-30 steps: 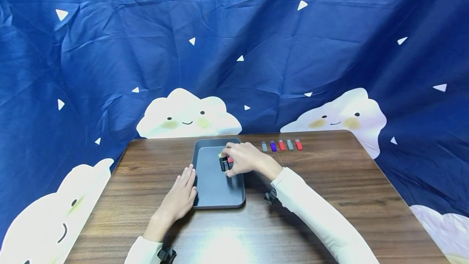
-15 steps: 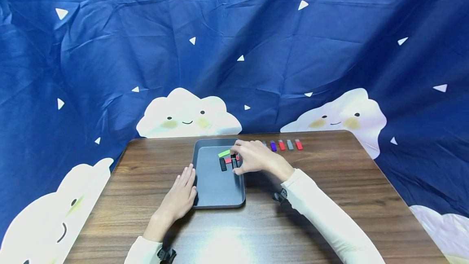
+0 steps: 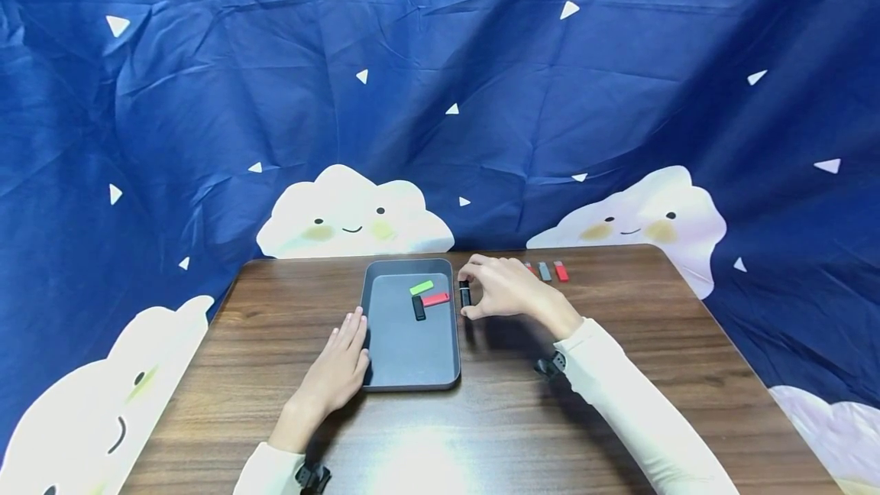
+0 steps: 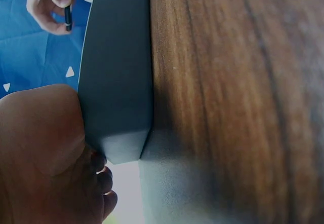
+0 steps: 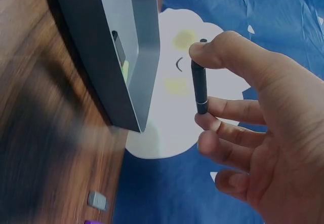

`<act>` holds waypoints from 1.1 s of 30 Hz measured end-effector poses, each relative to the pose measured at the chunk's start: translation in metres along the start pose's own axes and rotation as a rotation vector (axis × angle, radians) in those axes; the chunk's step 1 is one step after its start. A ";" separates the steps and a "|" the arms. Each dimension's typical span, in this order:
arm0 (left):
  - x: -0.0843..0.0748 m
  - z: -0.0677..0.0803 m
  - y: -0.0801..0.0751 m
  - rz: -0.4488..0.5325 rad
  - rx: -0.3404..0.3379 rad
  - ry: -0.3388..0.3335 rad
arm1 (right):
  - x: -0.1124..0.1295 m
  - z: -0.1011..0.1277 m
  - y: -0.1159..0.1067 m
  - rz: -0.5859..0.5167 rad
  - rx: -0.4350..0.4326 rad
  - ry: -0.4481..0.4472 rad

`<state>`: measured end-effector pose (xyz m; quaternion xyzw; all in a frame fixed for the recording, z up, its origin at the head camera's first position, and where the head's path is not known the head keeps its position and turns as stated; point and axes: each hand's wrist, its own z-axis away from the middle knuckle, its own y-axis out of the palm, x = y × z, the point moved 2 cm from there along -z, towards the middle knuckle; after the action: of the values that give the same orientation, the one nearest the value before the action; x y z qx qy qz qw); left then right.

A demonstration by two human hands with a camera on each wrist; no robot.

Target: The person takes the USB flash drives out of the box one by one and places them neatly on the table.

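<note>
My right hand (image 3: 512, 289) pinches a black USB stick (image 5: 200, 84) with a silver band between thumb and fingertips. It holds the stick just outside the right rim of a dark grey rectangular tray (image 3: 411, 361). My left hand (image 3: 334, 369) lies along the tray's left side with its fingers straight, against the wall (image 4: 114, 72). Inside the tray lie a green USB stick (image 3: 422, 287), a red one (image 3: 436, 299) and a black one (image 3: 418, 308), close together toward the back right.
Beyond my right hand, more USB sticks stand in a row near the table's back edge: a grey one (image 3: 545, 272) and a red one (image 3: 561, 271), others partly hidden. A blue cloud-print cloth (image 3: 412, 98) hangs behind the wooden table (image 3: 619, 373).
My right hand has carried the black USB stick rightward from over the tray to past its right rim, uncovering the sticks inside. My left hand has stayed put.
</note>
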<state>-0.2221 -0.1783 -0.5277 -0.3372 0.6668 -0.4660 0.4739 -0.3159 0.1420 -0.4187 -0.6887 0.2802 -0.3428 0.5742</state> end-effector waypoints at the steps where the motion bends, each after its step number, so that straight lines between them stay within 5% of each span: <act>1: 0.000 0.000 0.000 0.000 -0.001 0.001 | -0.002 0.002 -0.001 0.002 -0.003 0.005; 16: 0.000 0.000 0.000 -0.006 -0.005 0.000 | -0.033 0.024 -0.007 -0.005 -0.066 0.071; 33: 0.000 -0.001 0.000 -0.010 0.002 0.002 | -0.056 0.037 0.007 -0.010 -0.030 0.155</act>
<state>-0.2227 -0.1784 -0.5277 -0.3394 0.6652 -0.4694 0.4712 -0.3205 0.2068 -0.4375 -0.6699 0.3257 -0.3938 0.5386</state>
